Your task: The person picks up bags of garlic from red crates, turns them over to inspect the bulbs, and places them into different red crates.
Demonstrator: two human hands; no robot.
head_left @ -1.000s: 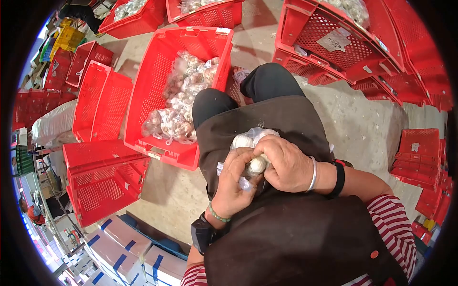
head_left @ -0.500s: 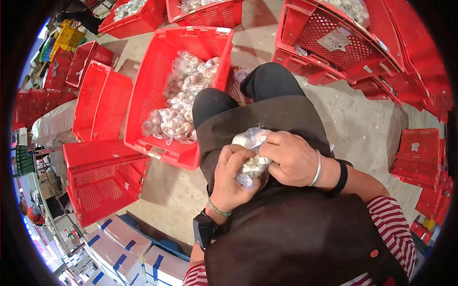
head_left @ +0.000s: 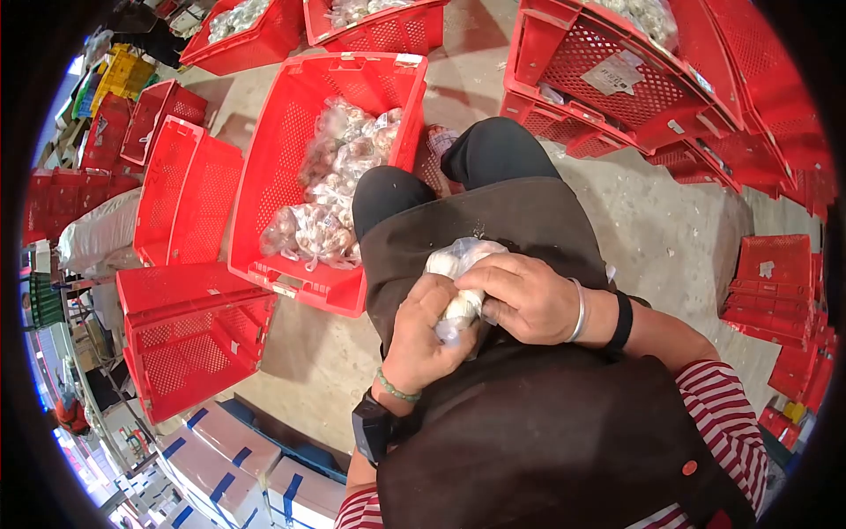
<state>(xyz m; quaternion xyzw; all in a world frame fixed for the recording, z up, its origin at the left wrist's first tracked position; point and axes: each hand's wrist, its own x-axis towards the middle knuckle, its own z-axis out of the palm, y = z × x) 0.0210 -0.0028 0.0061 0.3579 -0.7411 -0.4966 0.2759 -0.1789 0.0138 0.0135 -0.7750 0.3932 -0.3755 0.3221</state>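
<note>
Clear plastic bag [head_left: 448,264] in L hand [head_left: 421,333], R hand [head_left: 530,300] pinching it; crate label [head_left: 613,74] illegible.

Clear plastic bag [head_left: 467,251], packed with pale, rounded bulbs [head_left: 463,307], garlic by the look. Film crumpled, glossy, close over contents. Lies over the lap of the dark apron [head_left: 564,231], between left hand [head_left: 423,337] and right hand [head_left: 533,300], fingers of both on it. Bulbs show at far end and mid-bag; underside hidden.
</note>
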